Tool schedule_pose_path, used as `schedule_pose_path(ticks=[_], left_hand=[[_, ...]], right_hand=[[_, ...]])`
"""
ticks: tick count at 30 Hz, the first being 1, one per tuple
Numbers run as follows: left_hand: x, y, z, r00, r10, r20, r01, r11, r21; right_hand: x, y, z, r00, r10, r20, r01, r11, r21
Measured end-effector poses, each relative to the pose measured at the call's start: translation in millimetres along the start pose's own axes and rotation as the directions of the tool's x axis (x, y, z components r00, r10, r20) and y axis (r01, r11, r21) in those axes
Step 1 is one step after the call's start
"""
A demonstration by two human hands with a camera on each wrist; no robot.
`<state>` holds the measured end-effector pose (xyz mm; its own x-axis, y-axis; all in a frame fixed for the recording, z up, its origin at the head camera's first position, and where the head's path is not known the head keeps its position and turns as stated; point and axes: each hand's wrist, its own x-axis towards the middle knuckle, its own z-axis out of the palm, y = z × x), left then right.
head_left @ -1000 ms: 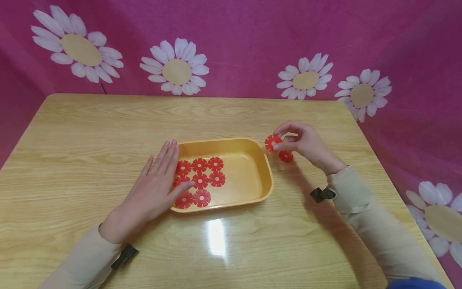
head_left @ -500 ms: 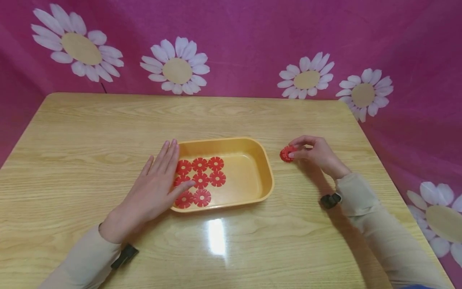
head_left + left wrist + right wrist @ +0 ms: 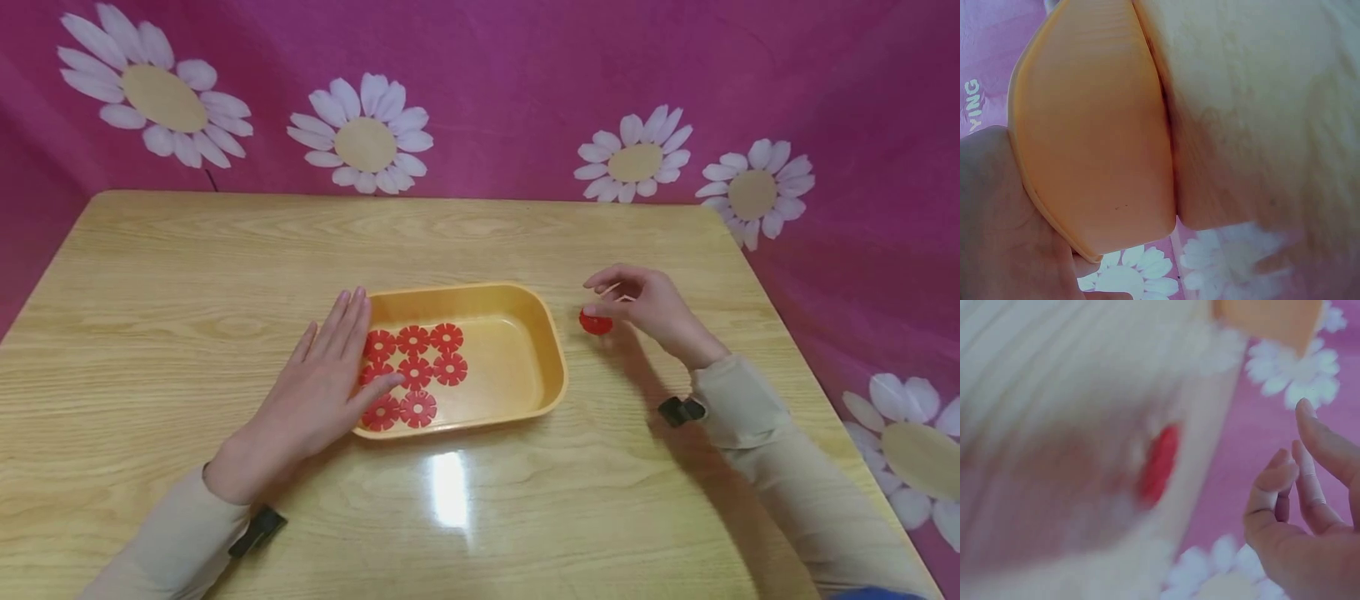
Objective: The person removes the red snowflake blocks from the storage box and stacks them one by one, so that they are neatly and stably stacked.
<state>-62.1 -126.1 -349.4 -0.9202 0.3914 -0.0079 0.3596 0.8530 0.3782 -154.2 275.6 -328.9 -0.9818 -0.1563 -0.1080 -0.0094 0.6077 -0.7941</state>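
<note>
A shallow yellow-orange plastic tray [image 3: 553,375] sits mid-table, with several red notched flower-shaped discs [image 3: 457,372] lying in rows at its left part. My left hand [image 3: 311,387] rests along the tray's left end, fingers straight over the rim and thumb above the discs, partly hiding some. To the right of the tray, a small pile of red discs [image 3: 596,323] lies on the table; how many is unclear. Just above it hovers my right hand [image 3: 652,312], fingers loosely bent. The right wrist view shows the red pile [image 3: 1161,465] apart from the fingers, which hold nothing.
The wood-grain table [image 3: 225,275] backs onto a magenta cloth [image 3: 495,92] printed with white daisies. Each wrist carries a small black device, such as the right one [image 3: 681,410]. Light glares on the table in front of the tray.
My right hand held a red disc above the pile one second ago, lowered it onto the pile, then let go and rose slightly. My left hand and the tray have stayed put.
</note>
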Motion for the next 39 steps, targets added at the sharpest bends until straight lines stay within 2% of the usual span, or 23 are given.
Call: schedule_pose_path(ticks=[4, 6, 11, 16, 20, 25, 31, 39], left_hand=[[0.1, -0.5, -0.7, 1.0, 0.001, -0.002, -0.001, 1.0, 0.003], [0.2, -0.5, -0.6, 1.0, 0.001, -0.001, -0.001, 1.0, 0.001], [0.3, -0.9, 0.7, 1.0, -0.004, -0.001, 0.004, 1.0, -0.002], [-0.5, -0.8, 2.1, 1.0, -0.004, 0.01, 0.004, 1.0, -0.003], [-0.6, -0.5, 1.8, 1.0, -0.002, 0.007, 0.002, 1.0, -0.003], [-0.3, -1.2, 0.2, 1.0, -0.003, -0.002, 0.003, 1.0, -0.003], [0.9, -1.0, 0.0, 1.0, 0.0, -0.004, 0.0, 1.0, -0.001], [0.7, -0.7, -0.4, 1.0, -0.006, 0.003, 0.006, 1.0, 0.0]], right_hand=[[-4.6, -32.1, 20.8, 0.991, -0.123, 0.059, 0.118, 0.989, 0.086], [-6.2, -46.3, 34.6, 0.978, -0.178, 0.105, 0.164, 0.979, 0.123], [-5.0, -70.8, 73.9, 0.937, -0.252, 0.242, 0.212, 0.961, 0.178], [1.5, -70.4, 110.5, 0.877, -0.31, 0.366, 0.255, 0.948, 0.189], [4.5, -63.5, 126.8, 0.84, -0.34, 0.423, 0.307, 0.941, 0.146], [5.8, -61.2, 133.6, 0.82, -0.373, 0.433, 0.387, 0.92, 0.061], [6.0, -61.6, 135.9, 0.801, -0.375, 0.465, 0.431, 0.902, -0.014], [2.0, -64.8, 138.0, 0.802, -0.401, 0.442, 0.47, 0.881, -0.055]])
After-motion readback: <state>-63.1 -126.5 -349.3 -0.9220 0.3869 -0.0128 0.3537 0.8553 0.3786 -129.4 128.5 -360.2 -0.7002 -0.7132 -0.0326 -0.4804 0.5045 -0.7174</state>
